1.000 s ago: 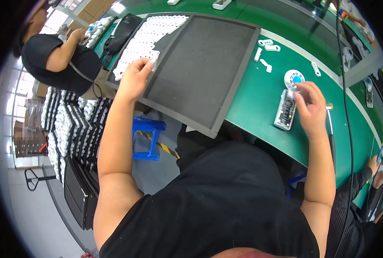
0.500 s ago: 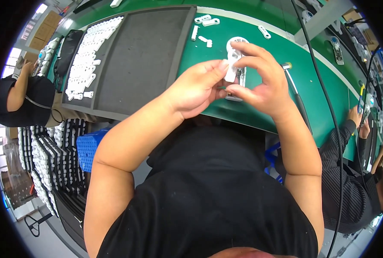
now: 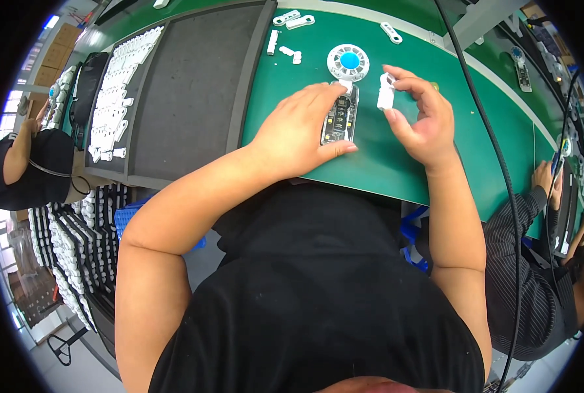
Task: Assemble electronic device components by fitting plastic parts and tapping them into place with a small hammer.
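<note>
A handheld fan [image 3: 348, 73] lies on the green table, its round white head with a blue centre pointing away from me. Its clear lower body shows a circuit board and dark inner parts. My left hand [image 3: 298, 128] grips that body from the left, fingertips at its neck and thumb by its near end. To the right of the fan, my right hand [image 3: 428, 121] pinches a small white plastic cover [image 3: 386, 93] upright between thumb and fingers, apart from the fan.
Several white plastic parts [image 3: 300, 21] lie at the table's far side. On the left, a dark tray [image 3: 203, 92] carries rows of white pieces [image 3: 118, 92] along its left part. A black cable [image 3: 485, 121] hangs on the right. Co-workers sit at both sides.
My hands have parted: the right moved right with the white cover. The fan, earlier mostly hidden behind my hands, now shows on the table with my left hand on it.
</note>
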`<act>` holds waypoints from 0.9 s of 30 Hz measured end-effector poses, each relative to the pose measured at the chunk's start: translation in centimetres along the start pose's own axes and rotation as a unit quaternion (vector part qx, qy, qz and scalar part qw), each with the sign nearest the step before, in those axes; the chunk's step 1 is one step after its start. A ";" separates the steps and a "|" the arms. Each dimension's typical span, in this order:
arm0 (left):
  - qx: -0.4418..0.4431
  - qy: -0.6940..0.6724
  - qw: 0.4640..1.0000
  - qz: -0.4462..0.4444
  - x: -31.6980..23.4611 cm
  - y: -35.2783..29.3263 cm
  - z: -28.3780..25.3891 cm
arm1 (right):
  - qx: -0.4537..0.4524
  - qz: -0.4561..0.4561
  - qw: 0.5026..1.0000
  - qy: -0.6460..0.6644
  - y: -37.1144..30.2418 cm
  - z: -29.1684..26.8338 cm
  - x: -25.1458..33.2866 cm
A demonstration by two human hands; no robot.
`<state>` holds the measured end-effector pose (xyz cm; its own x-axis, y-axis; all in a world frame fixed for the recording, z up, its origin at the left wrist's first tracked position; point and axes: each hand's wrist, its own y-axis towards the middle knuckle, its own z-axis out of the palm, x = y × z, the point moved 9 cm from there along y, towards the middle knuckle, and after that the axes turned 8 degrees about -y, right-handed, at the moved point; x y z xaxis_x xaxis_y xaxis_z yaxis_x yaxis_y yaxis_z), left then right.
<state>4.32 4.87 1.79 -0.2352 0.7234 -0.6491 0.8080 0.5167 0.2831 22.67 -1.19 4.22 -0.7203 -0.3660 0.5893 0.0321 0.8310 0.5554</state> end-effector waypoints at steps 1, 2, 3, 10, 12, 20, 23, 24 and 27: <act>0.004 -0.001 1.000 -0.002 0.1 0.0 0.3 | 0.000 0.004 1.000 0.002 -0.1 0.0 -0.2; 0.002 0.001 1.000 0.002 0.2 0.1 0.3 | 0.004 0.007 1.000 -0.003 0.2 0.0 -0.1; -0.001 0.004 1.000 0.007 0.3 0.1 0.3 | 0.008 0.009 1.000 -0.007 0.5 -0.1 -0.1; 0.009 0.015 1.000 0.003 0.7 0.1 0.6 | 0.016 -0.012 0.999 -0.043 0.4 0.1 0.3; 0.014 0.001 1.000 -0.009 0.9 0.2 0.5 | 0.010 -0.036 0.998 -0.055 0.6 0.2 0.7; 0.014 -0.050 0.998 -0.019 1.3 0.3 0.5 | 0.039 -0.046 0.995 -0.084 0.5 1.5 1.1; 0.017 -0.058 0.998 -0.026 1.4 0.2 0.6 | 0.049 -0.043 0.993 -0.095 0.4 1.8 1.3; 0.019 -0.062 0.998 -0.028 1.4 0.2 0.6 | 0.053 -0.042 0.993 -0.101 0.4 1.9 1.3; 0.024 -0.058 0.998 -0.027 1.2 0.1 0.6 | 0.062 -0.043 0.992 -0.104 0.3 2.2 1.5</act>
<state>4.46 5.50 0.61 -0.2169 0.6358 -0.7408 0.8219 0.5283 0.2128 20.06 -0.53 4.02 -0.8448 -0.3536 0.4016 -0.1121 0.8508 0.5134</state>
